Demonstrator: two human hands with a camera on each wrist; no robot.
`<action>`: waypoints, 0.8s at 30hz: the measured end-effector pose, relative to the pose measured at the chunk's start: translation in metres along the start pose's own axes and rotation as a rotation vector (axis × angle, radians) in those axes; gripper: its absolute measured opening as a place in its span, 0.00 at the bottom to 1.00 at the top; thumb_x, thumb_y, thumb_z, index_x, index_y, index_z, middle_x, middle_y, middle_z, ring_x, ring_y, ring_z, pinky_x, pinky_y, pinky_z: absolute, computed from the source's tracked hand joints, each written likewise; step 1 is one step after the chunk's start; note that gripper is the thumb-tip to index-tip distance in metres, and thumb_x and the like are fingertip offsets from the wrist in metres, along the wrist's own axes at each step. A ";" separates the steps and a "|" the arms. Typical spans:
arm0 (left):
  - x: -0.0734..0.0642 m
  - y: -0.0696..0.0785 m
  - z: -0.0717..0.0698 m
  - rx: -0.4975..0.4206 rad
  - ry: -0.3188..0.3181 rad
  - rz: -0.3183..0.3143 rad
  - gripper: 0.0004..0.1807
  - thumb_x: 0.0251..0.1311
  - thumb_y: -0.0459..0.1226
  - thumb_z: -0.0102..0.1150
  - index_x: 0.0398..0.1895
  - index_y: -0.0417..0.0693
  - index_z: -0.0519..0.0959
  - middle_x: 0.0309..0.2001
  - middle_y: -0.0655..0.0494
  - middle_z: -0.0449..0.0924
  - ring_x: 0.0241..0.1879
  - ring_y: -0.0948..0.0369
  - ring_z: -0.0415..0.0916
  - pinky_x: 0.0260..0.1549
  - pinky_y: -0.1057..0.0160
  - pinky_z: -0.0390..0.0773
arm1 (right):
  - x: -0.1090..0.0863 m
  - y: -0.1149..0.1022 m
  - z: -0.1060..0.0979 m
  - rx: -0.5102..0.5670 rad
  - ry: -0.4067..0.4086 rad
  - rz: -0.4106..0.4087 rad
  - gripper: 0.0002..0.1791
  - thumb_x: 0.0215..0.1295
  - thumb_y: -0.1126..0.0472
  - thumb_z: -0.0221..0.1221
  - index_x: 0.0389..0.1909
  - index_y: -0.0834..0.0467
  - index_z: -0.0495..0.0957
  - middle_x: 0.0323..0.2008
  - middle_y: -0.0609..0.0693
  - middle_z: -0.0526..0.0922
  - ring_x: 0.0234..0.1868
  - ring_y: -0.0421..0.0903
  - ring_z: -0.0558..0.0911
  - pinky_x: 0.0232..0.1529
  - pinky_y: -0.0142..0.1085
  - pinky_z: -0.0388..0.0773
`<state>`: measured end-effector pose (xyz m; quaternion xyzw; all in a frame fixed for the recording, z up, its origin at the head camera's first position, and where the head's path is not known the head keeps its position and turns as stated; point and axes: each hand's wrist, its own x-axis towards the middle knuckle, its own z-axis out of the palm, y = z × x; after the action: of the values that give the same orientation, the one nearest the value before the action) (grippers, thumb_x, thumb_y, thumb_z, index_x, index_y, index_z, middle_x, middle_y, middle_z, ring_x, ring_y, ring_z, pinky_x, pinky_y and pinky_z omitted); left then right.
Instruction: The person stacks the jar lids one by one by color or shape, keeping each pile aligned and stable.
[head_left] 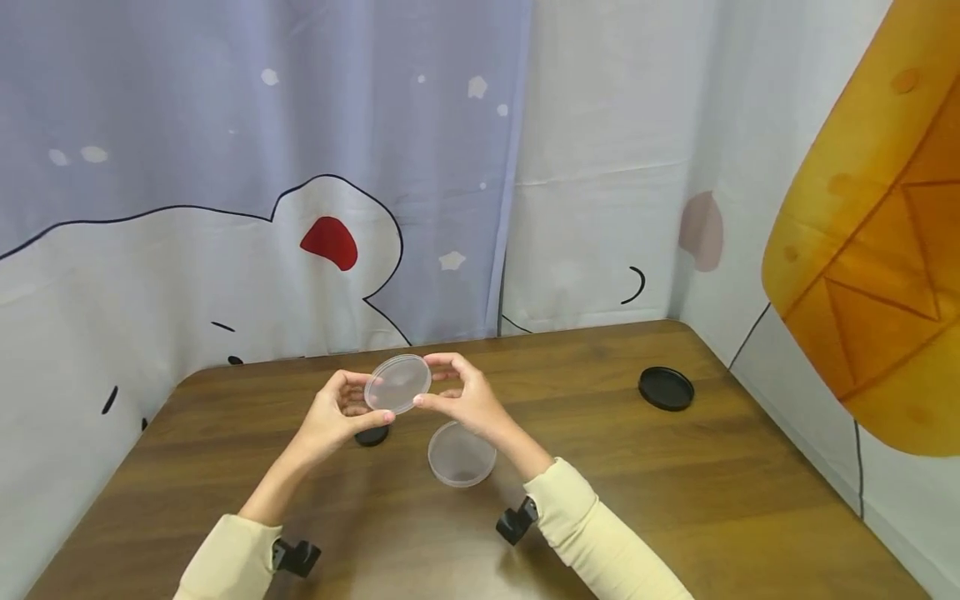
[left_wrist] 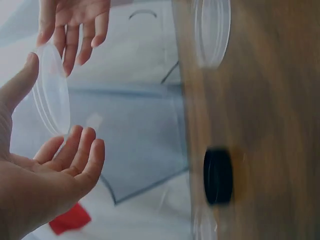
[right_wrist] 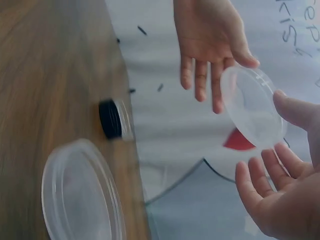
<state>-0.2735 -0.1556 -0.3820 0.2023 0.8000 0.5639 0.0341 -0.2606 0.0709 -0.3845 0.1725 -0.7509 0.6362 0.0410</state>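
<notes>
A clear round plastic lid (head_left: 398, 384) is held up above the table, tilted, between both hands. My left hand (head_left: 332, 418) pinches its left edge with thumb and fingers. On the opposite edge, my right hand (head_left: 471, 403) pinches the lid between thumb and fingertips. The remaining fingers of both hands stay loose, as the left wrist view shows. Below the hands, a second clear round plastic piece (head_left: 462, 455), like a lid, lies on the wood. Partly hidden by the left hand is a small black round cap (head_left: 372, 436); something clear stands beyond it in the right wrist view.
A black round lid (head_left: 666, 388) lies at the right rear of the brown wooden table (head_left: 720, 492). Printed curtains (head_left: 450, 167) hang behind the table and along its right side. Small black cameras (head_left: 517, 522) sit on both wrists.
</notes>
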 end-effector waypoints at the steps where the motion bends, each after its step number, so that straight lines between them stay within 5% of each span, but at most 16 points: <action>1: 0.000 0.001 0.005 0.002 -0.007 -0.009 0.32 0.54 0.32 0.70 0.58 0.33 0.64 0.54 0.35 0.75 0.40 0.65 0.80 0.41 0.72 0.79 | -0.003 0.000 -0.005 -0.022 -0.011 -0.008 0.30 0.58 0.66 0.66 0.63 0.60 0.69 0.61 0.59 0.74 0.58 0.53 0.74 0.55 0.43 0.79; 5: 0.004 0.001 0.024 0.011 -0.021 -0.025 0.34 0.52 0.34 0.72 0.58 0.34 0.63 0.54 0.35 0.74 0.42 0.59 0.79 0.41 0.71 0.79 | -0.012 0.004 -0.023 -0.077 -0.038 -0.020 0.33 0.58 0.66 0.66 0.65 0.61 0.68 0.61 0.60 0.73 0.58 0.54 0.73 0.58 0.49 0.77; 13: 0.008 -0.010 0.049 0.065 -0.010 -0.041 0.35 0.46 0.36 0.76 0.54 0.37 0.66 0.52 0.42 0.73 0.45 0.56 0.76 0.44 0.67 0.79 | -0.022 0.017 -0.042 -0.144 -0.061 0.031 0.33 0.57 0.65 0.67 0.65 0.62 0.70 0.61 0.59 0.73 0.57 0.54 0.73 0.58 0.48 0.78; 19: 0.011 -0.021 0.064 0.157 0.001 -0.087 0.37 0.42 0.41 0.79 0.53 0.39 0.69 0.49 0.46 0.70 0.43 0.57 0.67 0.39 0.66 0.70 | -0.028 0.031 -0.052 -0.203 -0.079 0.093 0.33 0.56 0.64 0.68 0.64 0.63 0.70 0.61 0.61 0.73 0.57 0.56 0.74 0.59 0.49 0.76; 24: 0.015 -0.028 0.082 0.150 0.004 -0.099 0.38 0.39 0.41 0.80 0.52 0.38 0.70 0.44 0.48 0.70 0.39 0.58 0.64 0.35 0.67 0.66 | -0.036 0.046 -0.060 -0.250 -0.068 0.134 0.34 0.54 0.64 0.69 0.63 0.64 0.71 0.61 0.62 0.74 0.57 0.61 0.74 0.57 0.52 0.76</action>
<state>-0.2717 -0.0858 -0.4345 0.1632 0.8492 0.5003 0.0451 -0.2504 0.1427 -0.4266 0.1370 -0.8349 0.5330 -0.0056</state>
